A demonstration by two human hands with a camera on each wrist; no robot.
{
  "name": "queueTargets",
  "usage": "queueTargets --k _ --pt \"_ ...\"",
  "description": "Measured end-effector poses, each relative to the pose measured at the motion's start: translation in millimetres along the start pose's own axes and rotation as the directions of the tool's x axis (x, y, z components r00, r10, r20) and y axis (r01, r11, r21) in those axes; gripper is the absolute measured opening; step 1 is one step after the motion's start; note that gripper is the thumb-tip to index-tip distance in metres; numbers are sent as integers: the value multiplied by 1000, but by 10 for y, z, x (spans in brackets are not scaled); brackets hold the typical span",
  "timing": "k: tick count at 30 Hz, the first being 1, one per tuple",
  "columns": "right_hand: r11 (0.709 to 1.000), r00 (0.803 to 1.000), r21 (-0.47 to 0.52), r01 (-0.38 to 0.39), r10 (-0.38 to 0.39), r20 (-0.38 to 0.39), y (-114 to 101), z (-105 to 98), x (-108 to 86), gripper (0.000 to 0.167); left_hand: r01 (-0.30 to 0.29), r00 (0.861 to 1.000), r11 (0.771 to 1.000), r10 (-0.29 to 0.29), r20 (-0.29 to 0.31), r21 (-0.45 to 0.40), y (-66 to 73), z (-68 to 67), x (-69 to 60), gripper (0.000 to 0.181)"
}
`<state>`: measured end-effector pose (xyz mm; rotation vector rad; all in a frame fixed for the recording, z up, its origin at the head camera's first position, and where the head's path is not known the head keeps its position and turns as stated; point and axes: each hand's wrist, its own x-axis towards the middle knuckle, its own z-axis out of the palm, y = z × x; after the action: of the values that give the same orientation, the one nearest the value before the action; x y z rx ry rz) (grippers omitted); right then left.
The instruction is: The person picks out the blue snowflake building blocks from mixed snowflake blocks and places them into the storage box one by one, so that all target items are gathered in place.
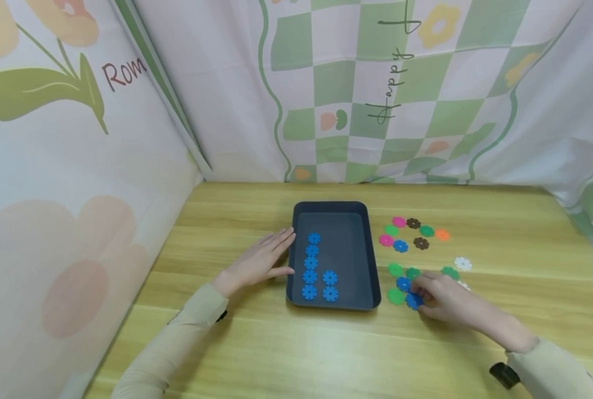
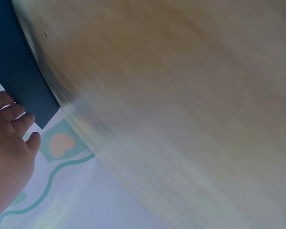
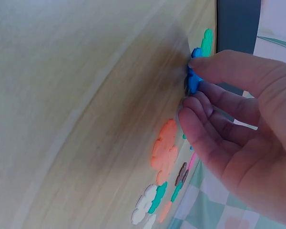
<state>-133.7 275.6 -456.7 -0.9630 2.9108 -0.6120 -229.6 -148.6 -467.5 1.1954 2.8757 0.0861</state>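
Observation:
A dark grey rectangular tray [image 1: 348, 249] lies on the wooden table with several blue notched plastic discs [image 1: 310, 262] inside, in two columns towards its left. My left hand [image 1: 256, 260] touches the tray's left rim, fingers extended; the left wrist view has this hand [image 2: 12, 148] beside the tray wall [image 2: 19, 62]. To the right of the tray, my right hand [image 1: 448, 299] pinches a blue disc [image 1: 414, 301] between thumb and fingers. The right wrist view shows that disc [image 3: 195, 71] tilted up on edge at the thumb tip. Another blue disc [image 1: 403, 284] lies just beyond it.
Around the right hand lie light green discs [image 1: 396, 296], a dark green disc [image 1: 450, 272] and a white disc [image 1: 463, 264]. Farther back is a mixed group with pink [image 1: 386, 240], brown [image 1: 421, 243], orange [image 1: 442, 235] and blue [image 1: 400, 246] discs. Printed curtains [image 1: 351, 83] border the table.

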Motion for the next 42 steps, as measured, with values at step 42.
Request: queueTargets --k 42 --pt "993 993 12 114 -114 37 -331 -388 1000 13 -12 1000 1000 12 -9 -16 0 -6 2 85"
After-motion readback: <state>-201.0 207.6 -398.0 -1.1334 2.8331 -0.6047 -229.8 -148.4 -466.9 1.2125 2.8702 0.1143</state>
